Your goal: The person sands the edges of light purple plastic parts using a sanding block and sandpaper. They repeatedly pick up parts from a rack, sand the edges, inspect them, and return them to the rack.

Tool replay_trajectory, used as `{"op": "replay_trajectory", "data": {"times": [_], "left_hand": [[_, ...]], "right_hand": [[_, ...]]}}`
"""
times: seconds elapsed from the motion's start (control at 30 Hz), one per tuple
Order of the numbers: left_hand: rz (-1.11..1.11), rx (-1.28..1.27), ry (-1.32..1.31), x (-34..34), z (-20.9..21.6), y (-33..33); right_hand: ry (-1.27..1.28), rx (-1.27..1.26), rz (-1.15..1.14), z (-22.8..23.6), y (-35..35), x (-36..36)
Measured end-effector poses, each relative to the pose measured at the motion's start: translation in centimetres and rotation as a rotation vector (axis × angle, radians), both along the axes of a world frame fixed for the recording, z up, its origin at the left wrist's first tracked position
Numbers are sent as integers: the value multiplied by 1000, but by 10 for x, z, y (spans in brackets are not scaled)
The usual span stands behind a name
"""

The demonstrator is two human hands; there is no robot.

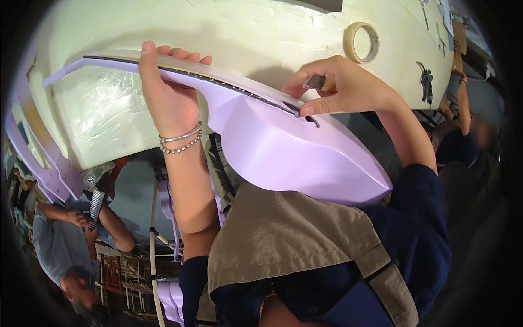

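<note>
A lilac guitar [283, 155] with an unpainted-looking neck edge rests tilted against my apron, its body to the right and its headstock pointing left. My left hand [171, 98] wraps the neck, thumb on the near side and fingertips over the far side. Along the neck runs the dark fretboard edge [218, 82], dotted with light marks. My right hand [354, 87] curls around a small flat tool [317, 82] with a dark, shiny end; its exact kind cannot be made out. The right thumb touches the guitar near the fretboard's end, by the sound hole.
Beyond the guitar stands a pale, film-covered table [245, 27] bearing a roll of masking tape [361, 42] and a black clamp-like tool [425, 84]. More lilac guitar parts [54, 174] lie at the left. Two other people are nearby, at lower left and far right.
</note>
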State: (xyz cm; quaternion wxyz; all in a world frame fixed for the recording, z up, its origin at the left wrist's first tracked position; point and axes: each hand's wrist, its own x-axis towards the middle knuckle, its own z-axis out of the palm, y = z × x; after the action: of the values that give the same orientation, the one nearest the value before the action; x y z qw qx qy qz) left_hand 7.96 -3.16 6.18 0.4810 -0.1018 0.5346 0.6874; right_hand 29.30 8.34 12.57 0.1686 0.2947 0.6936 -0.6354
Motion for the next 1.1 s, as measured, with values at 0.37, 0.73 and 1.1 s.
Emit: {"op": "replay_trajectory", "data": {"times": [0.37,0.73,1.1], "left_hand": [[-452,233,94,36,12,-40],[-375,371,105,39,-1,-40],[-368,359,223,42,-10,-42]], "right_hand": [[-51,508,-378,-11,32,-33],[445,-712,-710,-5,28,-125],[597,7,-267,-40,25,-209]]}}
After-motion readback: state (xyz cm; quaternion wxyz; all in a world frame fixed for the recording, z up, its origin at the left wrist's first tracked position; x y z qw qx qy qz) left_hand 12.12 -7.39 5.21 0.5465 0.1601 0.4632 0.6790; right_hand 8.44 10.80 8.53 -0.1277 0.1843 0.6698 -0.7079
